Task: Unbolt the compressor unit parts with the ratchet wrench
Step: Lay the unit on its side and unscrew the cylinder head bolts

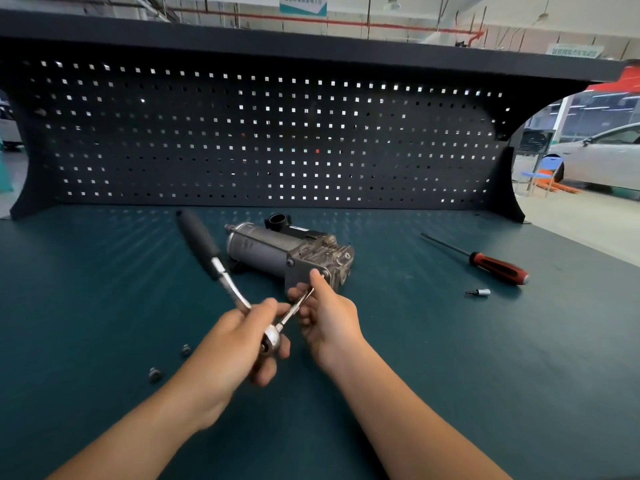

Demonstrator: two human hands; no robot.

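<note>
Chrome ratchet wrench [225, 274] sits in left hand [235, 355].

- Bright, even overhead light; backlight glows through the pegboard [263, 140] holes, far side.
- Faint light streaks on the bench top [485, 341], far left.
- Glare on the chrome of the ratchet wrench [223, 271].
- Shelf [311, 46] bows at the left and right edges.
- Left hand [235, 344] slightly blurred.

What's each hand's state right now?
Left hand: closed, grips the ratchet wrench near its head.
Right hand: closed, pinches the wrench's extension bar at the compressor unit.
</note>
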